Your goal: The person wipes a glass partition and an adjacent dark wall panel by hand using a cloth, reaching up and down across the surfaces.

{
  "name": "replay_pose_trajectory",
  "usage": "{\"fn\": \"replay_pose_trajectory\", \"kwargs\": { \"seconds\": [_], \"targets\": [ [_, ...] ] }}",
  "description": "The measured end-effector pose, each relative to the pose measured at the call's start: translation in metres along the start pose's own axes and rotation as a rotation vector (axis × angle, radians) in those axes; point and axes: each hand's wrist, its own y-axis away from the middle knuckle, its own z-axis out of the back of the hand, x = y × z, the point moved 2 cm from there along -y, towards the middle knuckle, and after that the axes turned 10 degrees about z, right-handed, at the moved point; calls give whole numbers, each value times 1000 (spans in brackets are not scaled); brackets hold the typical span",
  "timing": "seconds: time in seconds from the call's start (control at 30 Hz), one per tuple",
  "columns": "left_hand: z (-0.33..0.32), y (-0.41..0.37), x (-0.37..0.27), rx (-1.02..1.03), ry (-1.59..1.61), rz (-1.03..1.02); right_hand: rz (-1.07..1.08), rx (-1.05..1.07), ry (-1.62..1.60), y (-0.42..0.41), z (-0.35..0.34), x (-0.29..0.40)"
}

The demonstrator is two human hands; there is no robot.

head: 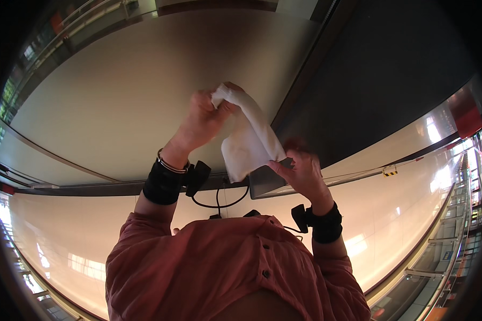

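A small piece of white cloth (249, 140), folded or rolled along one long edge, hangs between my two hands above a pale flat surface. My left hand (204, 116) grips its upper end, with the fingers partly behind the fabric. The opposite end is pinched by my right hand (303, 170), whose thumb lies at the lower corner; its fingers are blurred. A loose flap of the cloth droops between the hands. Whether it is a towel or a garment, I cannot tell.
The pale surface (124, 96) spreads ahead and left. A dark panel or belt (377, 80) lies right, beyond a dark edge strip. A black cable (213, 206) loops near my body. Black wrist bands with small boxes sit on both forearms. A yellow-black striped tag (389, 171) is at right.
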Motion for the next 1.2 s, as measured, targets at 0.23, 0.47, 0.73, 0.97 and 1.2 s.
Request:
{"fn": "replay_pose_trajectory", "kwargs": {
  "seconds": [0.23, 0.47, 0.73, 0.97, 1.2],
  "targets": [
    [31, -1, 17, -239, 79, 133, -353, 1, -519, 11, 9, -20],
    [41, 5, 49, -256, -35, 376, -576, -273, -880, 5, 11, -25],
    [-21, 10, 62, -89, -246, 210, -587, -310, -724, -28, 14, -21],
    [-75, 18, 43, 285, 88, 186, -522, -251, -763, -44, 7, -8],
    [-64, 20, 55, 216, 191, 444, -360, -213, -668, -31, 16, 3]
  ]
}}
